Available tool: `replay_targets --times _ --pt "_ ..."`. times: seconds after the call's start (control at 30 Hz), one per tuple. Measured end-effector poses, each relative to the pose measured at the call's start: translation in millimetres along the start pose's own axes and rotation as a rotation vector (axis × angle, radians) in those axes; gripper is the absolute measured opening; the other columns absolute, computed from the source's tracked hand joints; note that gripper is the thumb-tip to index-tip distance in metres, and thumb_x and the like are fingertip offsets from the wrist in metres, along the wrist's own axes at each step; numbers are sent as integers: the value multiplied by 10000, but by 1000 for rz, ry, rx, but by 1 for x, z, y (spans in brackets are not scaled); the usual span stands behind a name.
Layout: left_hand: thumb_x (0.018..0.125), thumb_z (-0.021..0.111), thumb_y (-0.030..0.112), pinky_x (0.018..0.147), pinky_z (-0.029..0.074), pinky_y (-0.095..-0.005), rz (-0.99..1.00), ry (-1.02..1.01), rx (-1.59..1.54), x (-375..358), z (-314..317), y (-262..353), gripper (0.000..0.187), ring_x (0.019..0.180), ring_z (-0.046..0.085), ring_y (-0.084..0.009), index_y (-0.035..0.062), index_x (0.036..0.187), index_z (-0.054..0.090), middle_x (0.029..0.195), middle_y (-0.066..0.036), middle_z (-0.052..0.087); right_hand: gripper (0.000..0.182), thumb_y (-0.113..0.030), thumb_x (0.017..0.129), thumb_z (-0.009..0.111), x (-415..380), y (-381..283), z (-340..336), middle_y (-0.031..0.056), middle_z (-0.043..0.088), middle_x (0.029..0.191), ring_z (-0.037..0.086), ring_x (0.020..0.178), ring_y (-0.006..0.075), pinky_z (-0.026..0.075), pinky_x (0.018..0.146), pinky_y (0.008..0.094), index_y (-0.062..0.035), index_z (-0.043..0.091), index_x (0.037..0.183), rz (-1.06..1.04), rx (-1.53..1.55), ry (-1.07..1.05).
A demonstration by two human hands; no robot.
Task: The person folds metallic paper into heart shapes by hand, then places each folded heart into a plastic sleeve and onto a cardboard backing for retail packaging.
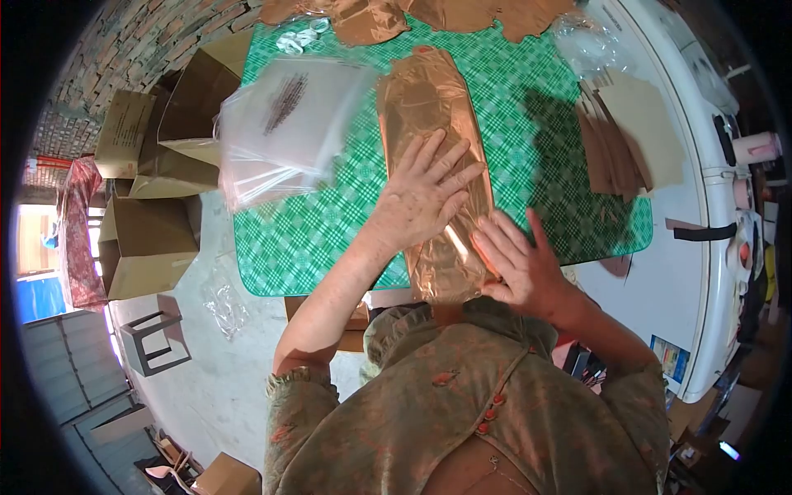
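Note:
A long, shiny copper-coloured foil piece (pixel 427 91), folded into a narrow strip, lies on a green checked tablecloth (pixel 330 239). Its near end reaches the table edge by my body. My left hand (pixel 429 190) rests flat on its middle, fingers spread. Along its right edge is my right hand (pixel 520 264), with fingers stretched out and the fingertips touching the foil or just beside it. Left of the foil sits a stack of clear plastic bags (pixel 285 124) with dark print on the top one.
More copper foil pieces (pixel 367 21) lie along the far edge, near a white string bundle (pixel 304 37). Brown card sheets (pixel 639 132) and crumpled clear plastic (pixel 587 43) are at the right. Cardboard boxes (pixel 153 243) stand left of the table, with a small dark stool frame (pixel 155 337) on the floor.

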State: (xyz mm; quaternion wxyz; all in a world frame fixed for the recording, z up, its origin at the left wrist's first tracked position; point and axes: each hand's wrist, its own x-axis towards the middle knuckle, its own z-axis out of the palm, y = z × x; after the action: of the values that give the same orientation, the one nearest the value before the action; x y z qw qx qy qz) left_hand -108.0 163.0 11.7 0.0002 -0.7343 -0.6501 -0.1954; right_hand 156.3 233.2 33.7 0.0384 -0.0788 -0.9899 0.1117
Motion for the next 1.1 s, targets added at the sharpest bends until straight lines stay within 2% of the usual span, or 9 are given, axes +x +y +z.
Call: replay_targets --times 0.17,0.27,0.3,0.47,0.6,0.77,0.97,1.07,1.1 --pt "1072 559 319 1326 196 -522 10 8 -12 -1 1 -1 525 1602 273 -381 220 1586 520 1681 -96 423 655 -401 965 672 -6 -4 -21 153 519 1601 461 1509 311 223 1293 559 -13 579 1483 -116 205 -73" --pt "1070 566 337 1327 188 -524 9 10 6 0 0 0 522 1604 267 -383 213 1576 534 1684 -98 420 628 -344 981 648 11 33 -7 163 527 1591 492 1481 328 249 1285 551 3 555 1496 -189 358 194" --pt "1066 567 345 1325 191 -530 9 24 1 0 0 1 490 1594 282 -387 204 1536 576 1668 -96 442 639 -328 989 631 32 31 -27 174 506 1606 458 1509 328 239 1288 539 1 520 1527 -87 285 145" --pt "1054 579 369 1323 192 -544 9 58 -23 0 5 -3 424 1571 315 -398 165 1406 695 1632 -90 490 645 -345 1031 554 106 75 1 176 408 1676 335 1585 302 162 1305 544 -11 459 1575 -83 -31 189" --pt "1080 531 377 1332 144 -542 6 -54 30 0 0 -1 539 1613 229 -393 229 1598 506 1715 -95 366 659 -348 1042 529 144 114 6 160 352 1711 266 1616 280 116 1313 548 -18 418 1601 -81 -205 156" --pt "1086 515 366 1329 147 -546 10 -37 16 0 1 -1 540 1606 241 -403 245 1611 487 1710 -100 373 667 -464 1125 340 186 143 8 109 268 1756 197 1636 237 66 1325 543 -55 341 1652 14 -246 109" --pt "1084 521 364 1323 161 -547 24 -27 48 0 1 -1 534 1598 258 -406 238 1603 497 1697 -113 392 668 -477 1129 331 227 162 8 94 297 1750 194 1636 241 69 1317 565 -69 333 1658 81 -420 114" --pt "1088 520 362 1319 178 -538 25 -22 85 -2 1 2 533 1589 283 -395 234 1604 492 1691 -104 404 665 -481 1126 342 238 164 3 99 330 1735 238 1621 252 97 1308 583 -74 353 1651 106 -515 73" --pt "1089 517 361 1318 183 -535 26 -8 96 -1 3 1 533 1588 289 -390 232 1606 488 1690 -101 408 653 -470 1122 370 231 162 2 102 353 1722 266 1610 258 107 1305 584 -75 374 1642 69 -528 147"
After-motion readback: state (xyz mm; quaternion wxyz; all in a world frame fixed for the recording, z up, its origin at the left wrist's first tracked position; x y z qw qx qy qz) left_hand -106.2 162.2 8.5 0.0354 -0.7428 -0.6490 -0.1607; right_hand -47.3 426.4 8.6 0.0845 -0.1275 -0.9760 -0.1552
